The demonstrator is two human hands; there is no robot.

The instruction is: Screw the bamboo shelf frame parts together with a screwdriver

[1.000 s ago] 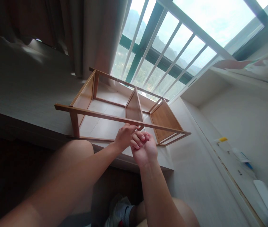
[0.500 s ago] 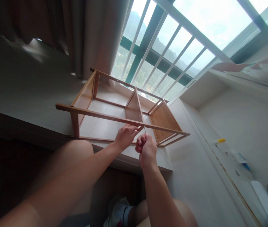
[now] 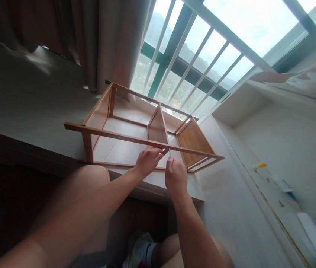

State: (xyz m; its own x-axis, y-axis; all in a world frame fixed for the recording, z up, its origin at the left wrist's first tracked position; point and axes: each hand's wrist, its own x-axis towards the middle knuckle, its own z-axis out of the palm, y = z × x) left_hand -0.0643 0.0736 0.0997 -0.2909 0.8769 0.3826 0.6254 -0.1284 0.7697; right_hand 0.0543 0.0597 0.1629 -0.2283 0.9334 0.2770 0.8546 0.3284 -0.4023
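Observation:
A light wooden shelf frame (image 3: pixel 135 126) lies on its side on a pale raised platform (image 3: pixel 29 104) by the window. My left hand (image 3: pixel 147 160) grips its long front rail near the middle divider (image 3: pixel 158 128). My right hand (image 3: pixel 175 175) is closed around a thin metal tool (image 3: pixel 169 152) whose tip meets the rail right beside my left fingers. Both forearms reach up from the bottom of the view.
A window with white bars (image 3: pixel 202 63) and a curtain (image 3: pixel 116 41) stand behind the frame. At the right a ledge holds a small yellow-tipped item (image 3: pixel 260 165), a tube (image 3: pixel 282 183) and a white object (image 3: pixel 311 234). My knees and a shoe (image 3: pixel 141 249) are below.
My right hand has rotated from palm-up with curled fingers to a back-up grip, turning the thin tool at the rail. My left hand has stayed on the rail.

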